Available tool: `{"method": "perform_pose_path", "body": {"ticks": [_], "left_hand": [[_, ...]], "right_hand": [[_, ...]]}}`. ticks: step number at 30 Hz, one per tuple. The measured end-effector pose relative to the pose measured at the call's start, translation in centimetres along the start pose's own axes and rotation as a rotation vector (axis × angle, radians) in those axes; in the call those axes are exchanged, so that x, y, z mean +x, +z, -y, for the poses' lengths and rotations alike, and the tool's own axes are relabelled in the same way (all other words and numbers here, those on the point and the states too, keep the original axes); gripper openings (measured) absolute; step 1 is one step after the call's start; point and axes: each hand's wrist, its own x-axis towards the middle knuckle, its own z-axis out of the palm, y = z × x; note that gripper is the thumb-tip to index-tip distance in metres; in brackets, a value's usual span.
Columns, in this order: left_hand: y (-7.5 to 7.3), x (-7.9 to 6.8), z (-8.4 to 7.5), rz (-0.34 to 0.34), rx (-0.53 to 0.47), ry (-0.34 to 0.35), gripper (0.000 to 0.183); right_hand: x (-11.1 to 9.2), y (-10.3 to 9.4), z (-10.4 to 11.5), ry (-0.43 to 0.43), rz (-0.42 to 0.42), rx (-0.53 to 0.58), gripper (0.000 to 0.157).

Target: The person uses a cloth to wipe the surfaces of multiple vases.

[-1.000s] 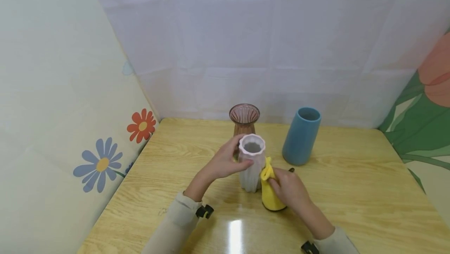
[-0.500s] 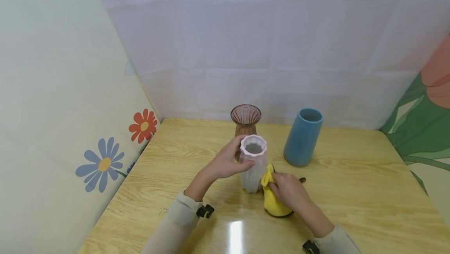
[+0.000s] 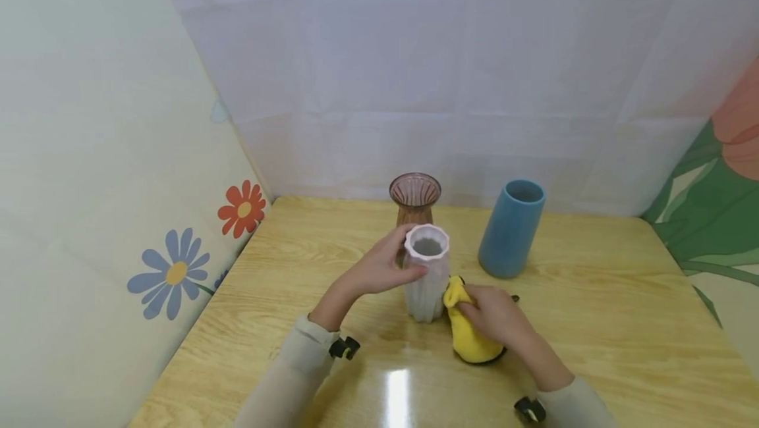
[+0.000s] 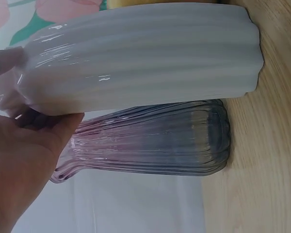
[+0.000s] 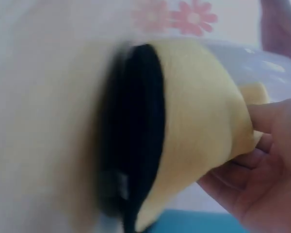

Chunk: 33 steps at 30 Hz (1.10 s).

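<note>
My left hand grips a white fluted vase near its scalloped rim, with the thumb across the front. The vase is upright, its base at the tabletop; a wavy, glossy side shows in the left wrist view. At its lower right, my right hand pinches a bunched yellow cloth between thumb and fingers. Black edging runs along the cloth's hanging end in the right wrist view, partly blurred. Directly behind the white vase stands a purplish ribbed glass vase, partly hidden in the head view.
A tapered blue vase stands farther back on the right of the wood-grain table. Behind the table hangs a pale creased sheet. Flower-printed panels flank both sides.
My right hand has drawn the yellow cloth slightly down and right from the white vase's side. The left hand keeps its grip, and the vases stay in place.
</note>
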Motion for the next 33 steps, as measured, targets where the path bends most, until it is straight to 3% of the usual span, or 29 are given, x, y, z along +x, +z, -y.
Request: {"method": "perform_pose_path", "body": {"ticks": [5,10,19,23,27,33], "left_hand": [[-0.6,0.2,0.5,0.038,-0.033,0.033,0.070],[-1.4,0.7,0.8,0.110,-0.129,0.077,0.070],[-1.6,1.3,1.4,0.177,-0.243,0.084,0.072],[-1.2,1.0,1.5,0.111,-0.225,0.054,0.075],[-0.4,0.3,1.2,-0.005,-0.170,0.018,0.079],[1.0,-0.3,0.3,-0.145,-0.093,0.013,0.081]], "right_hand": [[-0.1,-2.8,0.1,0.026,-0.134,0.111,0.006],[-0.5,-4.8,0.5,0.036,-0.261,0.191,0.024],[0.0,-5.1,1.4,-0.117,-0.486,0.183,0.026],[0.4,-4.9,1.7,-0.162,-0.534,0.165,0.030],[1.1,-4.7,2.0,-0.201,-0.562,0.153,0.031],[2.1,-4.0,2.3,-0.241,-0.550,0.158,0.025]]}}
